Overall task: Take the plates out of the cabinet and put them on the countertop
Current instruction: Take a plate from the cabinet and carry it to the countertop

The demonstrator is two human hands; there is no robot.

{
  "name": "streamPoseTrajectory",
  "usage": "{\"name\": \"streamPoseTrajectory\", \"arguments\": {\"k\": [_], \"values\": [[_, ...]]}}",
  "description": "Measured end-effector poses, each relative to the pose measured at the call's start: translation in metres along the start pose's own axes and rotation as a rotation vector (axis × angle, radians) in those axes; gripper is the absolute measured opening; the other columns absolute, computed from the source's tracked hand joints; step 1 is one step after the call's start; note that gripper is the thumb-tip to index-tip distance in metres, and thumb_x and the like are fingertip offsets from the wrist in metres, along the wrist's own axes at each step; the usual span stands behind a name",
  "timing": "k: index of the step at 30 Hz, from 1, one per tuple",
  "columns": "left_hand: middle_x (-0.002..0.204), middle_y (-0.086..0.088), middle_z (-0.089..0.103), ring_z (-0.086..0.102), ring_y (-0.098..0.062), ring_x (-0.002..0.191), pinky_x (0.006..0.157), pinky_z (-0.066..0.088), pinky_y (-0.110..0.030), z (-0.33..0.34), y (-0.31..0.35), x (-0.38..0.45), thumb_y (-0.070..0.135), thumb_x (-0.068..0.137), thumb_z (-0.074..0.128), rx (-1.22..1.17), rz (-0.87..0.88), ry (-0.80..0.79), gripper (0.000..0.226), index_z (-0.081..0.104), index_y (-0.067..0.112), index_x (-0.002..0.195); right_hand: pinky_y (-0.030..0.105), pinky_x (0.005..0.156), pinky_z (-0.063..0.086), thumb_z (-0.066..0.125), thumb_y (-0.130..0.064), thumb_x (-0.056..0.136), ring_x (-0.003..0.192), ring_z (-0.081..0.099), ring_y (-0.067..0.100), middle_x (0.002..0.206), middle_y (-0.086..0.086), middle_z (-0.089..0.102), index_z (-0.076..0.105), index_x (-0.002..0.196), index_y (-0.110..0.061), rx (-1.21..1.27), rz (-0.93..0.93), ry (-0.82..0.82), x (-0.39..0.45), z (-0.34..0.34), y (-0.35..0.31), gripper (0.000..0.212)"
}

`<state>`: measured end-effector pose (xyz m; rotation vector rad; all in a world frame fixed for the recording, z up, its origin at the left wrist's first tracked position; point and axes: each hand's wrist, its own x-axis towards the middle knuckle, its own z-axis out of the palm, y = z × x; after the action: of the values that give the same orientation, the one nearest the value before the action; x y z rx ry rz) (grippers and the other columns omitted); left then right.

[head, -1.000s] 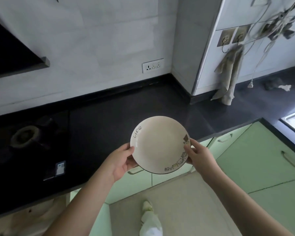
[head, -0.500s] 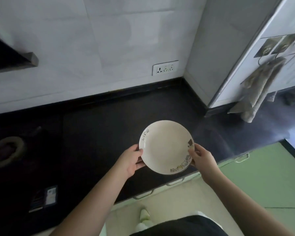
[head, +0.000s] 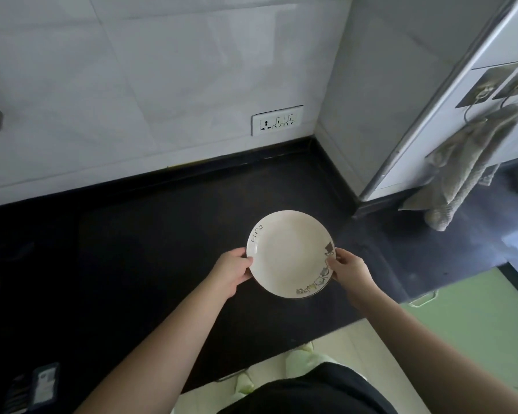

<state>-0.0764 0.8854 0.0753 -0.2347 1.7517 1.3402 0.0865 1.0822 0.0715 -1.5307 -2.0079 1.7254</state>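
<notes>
Round cream ceramic plate (head: 290, 252), rim lettered "Life", gripped by left hand (head: 231, 271) and right hand (head: 352, 271) over black desk (head: 150, 249).

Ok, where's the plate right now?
Head view, centre: the plate is held over the black countertop, left hand and right hand gripping opposite rims.

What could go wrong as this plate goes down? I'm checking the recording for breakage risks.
1. The left hand and right hand pinch the white plate only at its opposite rims, so it may slip.
2. The black countertop looks hard; a tilted or abrupt landing might chip the rim.
3. The plate is over the front part of the countertop; set down too near the edge, it could be knocked off.
</notes>
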Motion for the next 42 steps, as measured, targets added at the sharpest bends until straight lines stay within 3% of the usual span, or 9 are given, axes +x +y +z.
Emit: {"name": "streamPoseTrajectory", "arguments": {"k": [10,13,15,17,20,27,33,37,42], "values": [[0.118,-0.004,0.065,0.065,-0.014,0.097,0.067,0.057,-0.025,0.050,0.022,0.048,0.002,0.095,0.056,0.081,0.007,0.118,0.035,0.061,0.017,0.127,0.044,0.086,0.057,0.059,-0.022,0.093,0.096,0.067,0.021,0.104,0.000,0.071,0.064,0.121,-0.022,-0.111,-0.005,-0.075,0.084,-0.031,-0.025,0.029],[0.112,-0.003,0.066,0.066,-0.016,0.098,0.068,0.057,-0.026,0.059,0.022,0.058,0.002,0.096,0.054,0.056,-0.018,0.144,0.036,0.060,0.014,0.129,0.035,0.070,0.056,0.060,-0.029,0.092,0.088,0.067,0.015,0.097,-0.004,0.070,0.065,0.119,-0.023,-0.160,-0.034,-0.091,0.100,-0.034,-0.027,0.028],[0.106,-0.001,0.066,0.066,-0.015,0.096,0.069,0.057,-0.027,0.064,0.022,0.063,0.001,0.096,0.054,0.043,-0.024,0.155,0.036,0.059,0.013,0.130,0.023,0.057,0.046,0.061,-0.030,0.091,0.080,0.063,0.007,0.091,-0.009,0.067,0.065,0.119,-0.024,-0.161,-0.046,-0.066,0.106,-0.034,-0.027,0.029],[0.105,-0.001,0.067,0.067,-0.015,0.094,0.068,0.057,-0.026,0.068,0.023,0.067,0.001,0.096,0.055,0.037,-0.020,0.156,0.036,0.060,0.013,0.129,0.019,0.054,0.040,0.061,-0.029,0.091,0.078,0.059,0.001,0.092,-0.010,0.066,0.065,0.120,-0.023,-0.146,-0.043,-0.049,0.110,-0.035,-0.026,0.029],[0.113,-0.004,0.068,0.067,-0.016,0.097,0.072,0.059,-0.028,0.073,0.023,0.072,0.003,0.095,0.056,0.048,-0.024,0.161,0.036,0.060,0.014,0.130,0.021,0.055,0.043,0.060,-0.024,0.091,0.080,0.062,0.006,0.097,-0.005,0.070,0.066,0.117,-0.023,-0.129,-0.020,-0.038,0.116,-0.037,-0.022,0.027],[0.112,-0.002,0.067,0.067,-0.013,0.094,0.061,0.056,-0.022,0.080,0.022,0.077,0.003,0.096,0.056,0.023,-0.018,0.162,0.035,0.060,0.013,0.129,0.024,0.059,0.045,0.058,-0.021,0.092,0.085,0.063,0.015,0.090,-0.008,0.065,0.065,0.119,-0.022,-0.124,-0.033,-0.044,0.125,-0.043,-0.018,0.029],[0.121,-0.009,0.065,0.067,-0.016,0.098,0.066,0.058,-0.024,0.083,0.021,0.076,0.004,0.096,0.057,0.084,0.008,0.192,0.034,0.059,0.011,0.129,0.022,0.057,0.043,0.058,-0.023,0.092,0.085,0.063,0.015,0.096,-0.005,0.067,0.064,0.121,-0.022,-0.143,-0.041,-0.050,0.128,-0.045,-0.017,0.029],[0.125,-0.011,0.061,0.065,-0.020,0.100,0.078,0.061,-0.034,0.086,0.015,0.074,0.008,0.094,0.061,0.231,0.112,0.265,0.043,0.052,0.011,0.136,0.028,0.070,0.043,0.057,-0.028,0.092,0.088,0.060,0.016,0.100,-0.004,0.066,0.062,0.122,-0.021,-0.190,-0.076,-0.049,0.127,-0.046,-0.017,0.031],[0.110,-0.004,0.066,0.069,-0.016,0.089,0.065,0.060,-0.030,0.082,0.027,0.072,0.024,0.094,0.064,0.328,0.034,0.221,0.046,0.050,0.014,0.137,0.029,0.067,0.045,0.049,-0.037,0.095,0.090,0.061,0.018,0.103,-0.002,0.067,0.059,0.124,-0.021,-0.244,-0.055,-0.129,0.123,-0.048,-0.021,0.034]]}}
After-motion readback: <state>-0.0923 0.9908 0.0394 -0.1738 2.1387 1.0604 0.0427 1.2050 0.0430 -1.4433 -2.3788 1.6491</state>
